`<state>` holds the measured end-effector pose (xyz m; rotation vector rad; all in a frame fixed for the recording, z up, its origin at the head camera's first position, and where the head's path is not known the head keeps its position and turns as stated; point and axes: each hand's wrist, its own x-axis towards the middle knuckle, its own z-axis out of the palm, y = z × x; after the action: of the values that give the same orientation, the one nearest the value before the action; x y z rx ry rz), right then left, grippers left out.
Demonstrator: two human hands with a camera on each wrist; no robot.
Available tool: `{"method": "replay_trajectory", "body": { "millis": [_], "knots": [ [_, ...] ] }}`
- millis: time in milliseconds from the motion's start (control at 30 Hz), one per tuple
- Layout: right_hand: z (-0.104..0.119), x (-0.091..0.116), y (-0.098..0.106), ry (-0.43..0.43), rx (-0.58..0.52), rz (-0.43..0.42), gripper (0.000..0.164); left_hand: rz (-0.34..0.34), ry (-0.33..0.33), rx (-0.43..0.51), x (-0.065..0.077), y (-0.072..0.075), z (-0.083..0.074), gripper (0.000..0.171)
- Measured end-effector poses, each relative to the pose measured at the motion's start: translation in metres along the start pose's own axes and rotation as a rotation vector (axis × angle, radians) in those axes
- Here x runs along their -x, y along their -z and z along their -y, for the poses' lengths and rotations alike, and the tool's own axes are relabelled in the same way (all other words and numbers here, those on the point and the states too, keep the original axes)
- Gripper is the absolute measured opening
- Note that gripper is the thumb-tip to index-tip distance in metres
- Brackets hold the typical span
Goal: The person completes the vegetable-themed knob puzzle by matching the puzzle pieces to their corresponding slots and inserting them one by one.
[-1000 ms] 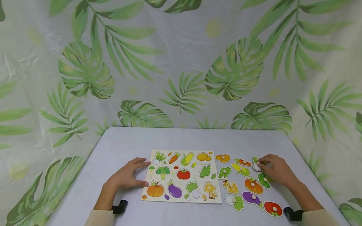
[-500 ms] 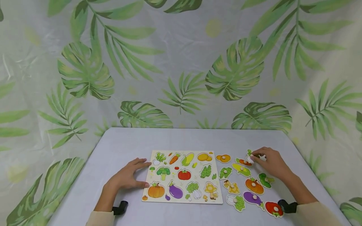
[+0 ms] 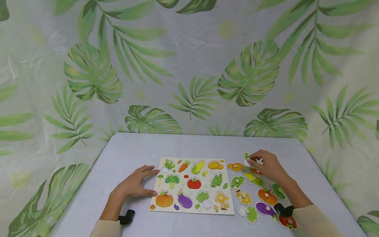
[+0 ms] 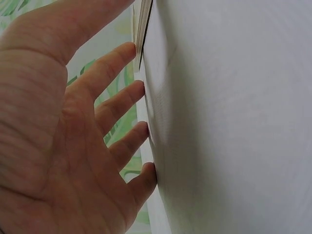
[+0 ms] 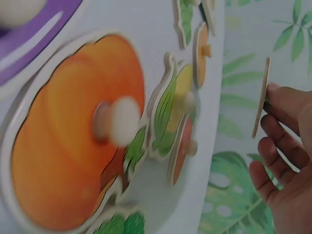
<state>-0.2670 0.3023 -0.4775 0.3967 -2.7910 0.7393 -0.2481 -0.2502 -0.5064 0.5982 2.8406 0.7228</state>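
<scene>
My right hand (image 3: 269, 166) pinches a white turnip puzzle piece (image 3: 246, 159) with green leaves, raised over the far side of the loose pieces. Seen edge-on in the right wrist view, the thin turnip piece (image 5: 262, 97) stands clear of the table at the fingertips. At the left edge of the cream vegetable puzzle board (image 3: 193, 210), my left hand (image 3: 136, 184) rests with fingers extended and thumb spread, fingertips right at the board's side. The left wrist view has the board's edge (image 4: 141, 29) beside the index fingertip. The board's printed turnip (image 3: 167, 166) is at its far left corner.
Right of the board lie several knobbed pieces: orange-yellow potato (image 3: 236, 167), corn (image 3: 254, 179), pumpkin (image 3: 267, 196), eggplant (image 3: 265, 209), mushroom (image 3: 244, 197), cabbage (image 3: 248, 213). The carrot piece (image 3: 257, 171) is partly under the right hand; the wrist strap overlaps the tomato piece (image 3: 287, 222).
My right hand has lifted the turnip piece from beside the broccoli piece and carried it left, past the carrot piece towards the board. The left hand has stayed at the board's edge.
</scene>
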Motion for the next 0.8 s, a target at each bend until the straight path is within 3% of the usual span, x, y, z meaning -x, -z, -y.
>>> {"method": "replay_trajectory", "body": {
  "millis": [233,800],
  "knots": [
    [0.02,-0.013,-0.01,0.056,-0.015,-0.019,0.02,0.009,0.008,-0.006,0.0,-0.001,0.0,0.089],
    [0.064,-0.042,-0.043,0.112,-0.144,0.023,0.019,0.007,0.009,0.0,0.0,-0.001,0.002,0.089]
  ]
}}
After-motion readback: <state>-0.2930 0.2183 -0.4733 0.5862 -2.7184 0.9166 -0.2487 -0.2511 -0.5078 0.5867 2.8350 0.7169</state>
